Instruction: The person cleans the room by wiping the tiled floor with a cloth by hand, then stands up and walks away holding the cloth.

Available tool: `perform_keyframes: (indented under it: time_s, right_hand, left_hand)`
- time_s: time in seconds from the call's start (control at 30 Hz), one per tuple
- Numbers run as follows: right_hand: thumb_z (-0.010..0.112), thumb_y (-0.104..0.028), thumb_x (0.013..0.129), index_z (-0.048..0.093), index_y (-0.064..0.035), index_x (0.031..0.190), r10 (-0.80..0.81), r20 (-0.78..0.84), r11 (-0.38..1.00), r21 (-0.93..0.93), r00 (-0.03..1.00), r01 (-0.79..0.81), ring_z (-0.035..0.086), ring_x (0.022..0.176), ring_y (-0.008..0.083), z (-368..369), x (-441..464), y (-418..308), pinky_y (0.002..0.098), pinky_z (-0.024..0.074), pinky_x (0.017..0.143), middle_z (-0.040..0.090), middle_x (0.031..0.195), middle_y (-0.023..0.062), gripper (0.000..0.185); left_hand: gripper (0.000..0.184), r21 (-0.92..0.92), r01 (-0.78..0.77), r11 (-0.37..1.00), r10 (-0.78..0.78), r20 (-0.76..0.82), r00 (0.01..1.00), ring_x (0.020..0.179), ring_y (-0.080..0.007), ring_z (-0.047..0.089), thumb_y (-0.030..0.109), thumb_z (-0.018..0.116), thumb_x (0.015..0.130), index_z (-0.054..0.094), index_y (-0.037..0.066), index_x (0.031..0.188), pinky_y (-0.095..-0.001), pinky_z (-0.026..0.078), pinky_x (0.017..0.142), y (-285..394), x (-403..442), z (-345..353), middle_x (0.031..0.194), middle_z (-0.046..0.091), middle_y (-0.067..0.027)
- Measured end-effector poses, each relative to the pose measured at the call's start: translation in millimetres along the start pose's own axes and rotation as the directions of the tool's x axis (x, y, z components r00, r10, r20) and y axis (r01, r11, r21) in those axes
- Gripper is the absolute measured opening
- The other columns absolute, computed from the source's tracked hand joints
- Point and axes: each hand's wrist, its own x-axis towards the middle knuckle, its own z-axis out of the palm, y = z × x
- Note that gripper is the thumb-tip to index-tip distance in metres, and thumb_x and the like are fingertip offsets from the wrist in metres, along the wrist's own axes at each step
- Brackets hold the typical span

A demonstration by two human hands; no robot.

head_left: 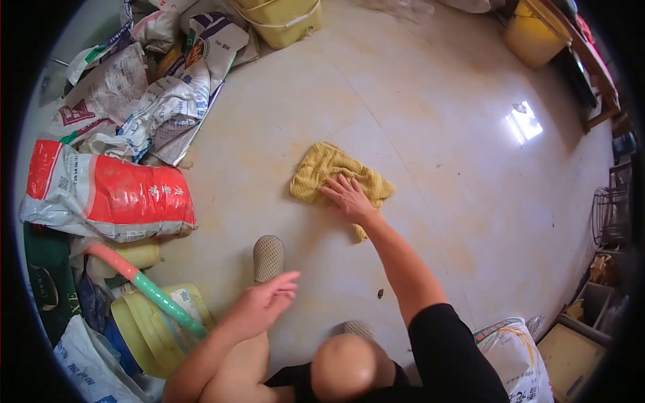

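Note:
A crumpled yellow cloth (pixel 326 164) lies on the pale tiled floor (pixel 322 101), one corner trailing toward me. My right hand (pixel 349 198) presses down on it from above, fingers stretched out and somewhat spread, palm against the fabric. In front of my left knee, my left hand (pixel 261 305) hangs in the air with loosely extended fingers and nothing in it. My left shoe (pixel 269 258), a perforated beige one, stands just beyond that hand. Brownish smears mark the floor around the cloth.
Crumpled printed sacks (pixel 168 101) and a full red-and-white bag (pixel 134 191) crowd the left side. A yellow bucket (pixel 285 23) stands at the back, another bucket (pixel 534 33) far right. A lidded tub (pixel 158 329), a white sack (pixel 514 359) and a wire rack (pixel 608 215) flank me.

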Motion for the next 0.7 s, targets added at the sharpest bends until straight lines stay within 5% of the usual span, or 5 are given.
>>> perform_keyframes:
  time_s: [0.2, 0.33, 0.4, 0.5, 0.7]
  right_hand:
    - [0.063, -0.018, 0.085, 0.041, -0.0053, 0.141, 0.192, -0.235, 0.979, -0.028, 0.953, -0.204, 0.026, 0.145, 0.0363, 1.0, -66.2, -8.0, 0.0457, 0.0275, 0.116, 0.037, 0.15, 0.0176, 0.061]
    - [0.065, -0.014, 0.08, 0.046, -0.0014, 0.136, 0.146, -0.044, 0.988, -0.041, 0.988, -0.148, 0.027, 0.144, 0.0372, -2.6, -92.4, -13.3, 0.0463, 0.0269, 0.117, 0.038, 0.149, 0.0204, 0.06]
    - [0.064, -0.014, 0.08, 0.053, -0.0013, 0.13, 0.086, 0.081, 0.995, 0.04, 0.993, -0.09, 0.027, 0.144, 0.037, -4.9, -87.8, -3.2, 0.0448, 0.027, 0.117, 0.04, 0.149, 0.0194, 0.053]
    - [0.061, -0.012, 0.083, 0.062, -0.0058, 0.12, 0.257, 0.107, 0.944, 0.183, 0.96, -0.273, 0.038, 0.138, 0.0325, -34.5, -79.7, -4.2, 0.0438, 0.0345, 0.112, 0.047, 0.144, 0.0153, 0.038]
    - [0.059, -0.005, 0.085, 0.061, -0.0068, 0.114, 0.508, -0.103, 0.838, 0.291, 0.855, -0.462, 0.057, 0.115, 0.0356, -35.1, -108.2, 1.0, 0.0458, 0.0454, 0.097, 0.063, 0.121, 0.015, 0.029]
  left_hand:
    - [0.046, 0.302, -0.04, 0.952, -0.026, 0.212, 0.977, 0.116, -0.0276, 0.062, 0.029, 0.054, 0.099, 0.049, 0.006, 0.138, -0.038, 0.047, 0.099, -0.7, 92.0, 14.6, 0.128, 0.061, -0.0198]
    - [0.048, 0.429, -0.297, 0.853, 0.338, -0.021, 0.941, 0.136, -0.0405, 0.04, 0.028, 0.054, 0.096, 0.049, 0.008, 0.139, -0.0479, 0.033, 0.112, -70.0, 209.1, 58.5, 0.145, 0.043, -0.0247]
    - [0.051, 0.728, -0.301, 0.616, 0.444, -0.004, 0.896, 0.139, -0.0483, 0.029, 0.03, 0.055, 0.095, 0.046, 0.012, 0.142, -0.0559, 0.028, 0.113, -77.3, 256.8, 73.6, 0.149, 0.039, -0.0235]
    - [0.052, 0.79, -0.248, 0.561, 0.374, 0.026, 0.927, 0.145, -0.0522, 0.007, 0.043, 0.043, 0.1, 0.039, 0.026, 0.149, -0.0734, 0.012, 0.109, -57.8, 295.5, 76.6, 0.16, 0.017, -0.0199]
    - [0.086, 0.78, -0.104, 0.617, 0.189, -0.019, 0.982, 0.147, -0.0477, -0.007, 0.069, 0.053, 0.085, 0.02, 0.032, 0.156, -0.0711, 0.0, 0.111, -51.8, 320.9, 45.4, 0.163, 0.003, -0.0177]
